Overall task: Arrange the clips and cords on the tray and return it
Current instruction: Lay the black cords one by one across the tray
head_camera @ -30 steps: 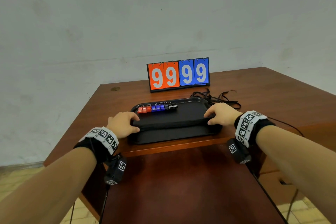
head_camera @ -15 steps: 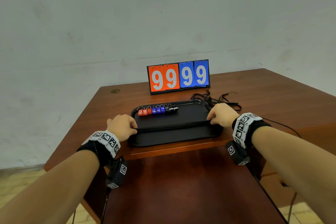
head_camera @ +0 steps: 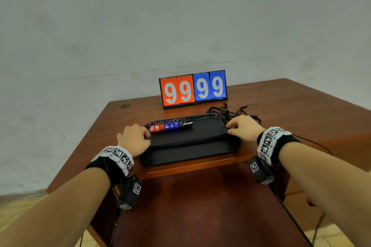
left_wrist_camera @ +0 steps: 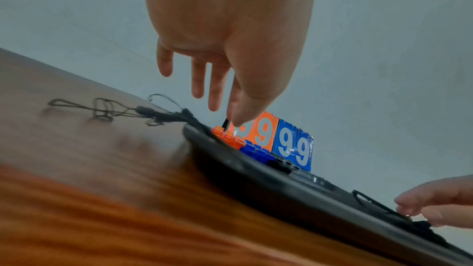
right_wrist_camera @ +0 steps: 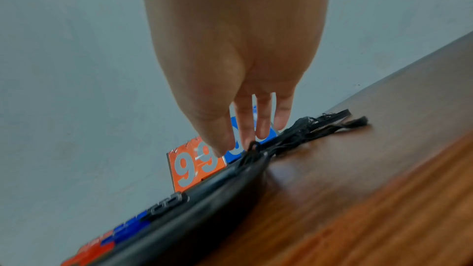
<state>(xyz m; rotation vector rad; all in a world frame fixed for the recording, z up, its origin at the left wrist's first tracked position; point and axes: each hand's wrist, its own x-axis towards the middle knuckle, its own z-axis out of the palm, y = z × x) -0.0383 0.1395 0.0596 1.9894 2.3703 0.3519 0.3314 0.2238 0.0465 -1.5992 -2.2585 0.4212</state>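
A black tray (head_camera: 186, 156) lies near the table's front edge, with a flat black case (head_camera: 190, 136) across its middle. Red, blue and black clips (head_camera: 170, 125) stand in a row along its far rim. A tangle of black cords (head_camera: 236, 111) lies on the table by the tray's far right corner, partly draped over the rim (right_wrist_camera: 256, 149). My left hand (head_camera: 144, 136) sits at the tray's left end. In the left wrist view its fingers (left_wrist_camera: 215, 100) hang straight above the rim. My right hand (head_camera: 230, 127) sits at the right end, its fingers (right_wrist_camera: 263, 120) loose beside the cords and holding nothing.
A flip scoreboard (head_camera: 193, 88) reading 99 99 stands behind the tray. The brown table (head_camera: 301, 110) stretches right and back to a pale wall. A lower wooden surface (head_camera: 200, 206) lies in front, between my arms.
Both hands stay at the tray's ends. The left fingers have drawn back a little from the top of the case. The tray and clips have not visibly shifted.
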